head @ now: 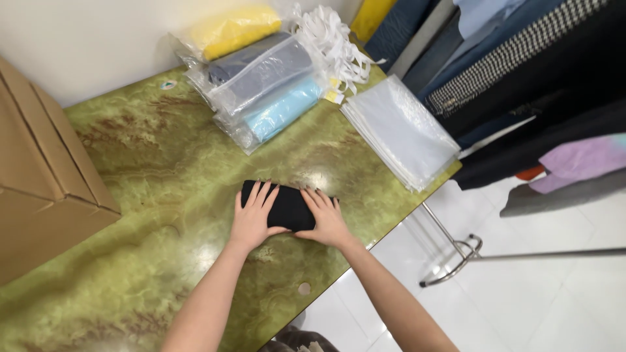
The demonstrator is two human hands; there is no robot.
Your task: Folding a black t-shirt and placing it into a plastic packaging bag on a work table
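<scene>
Right now both hands lie flat, fingers spread, left hand [253, 218] and right hand [325, 218], pressing a folded black cloth [287, 205] on the green tabletop [150, 163]. Farther back sit bagged clothes [264, 81] and clear bags [401, 130].

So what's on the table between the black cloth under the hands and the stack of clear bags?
Nothing. In the head view, only bare green marbled table lies between the folded black cloth and the stack of clear bags.
</scene>
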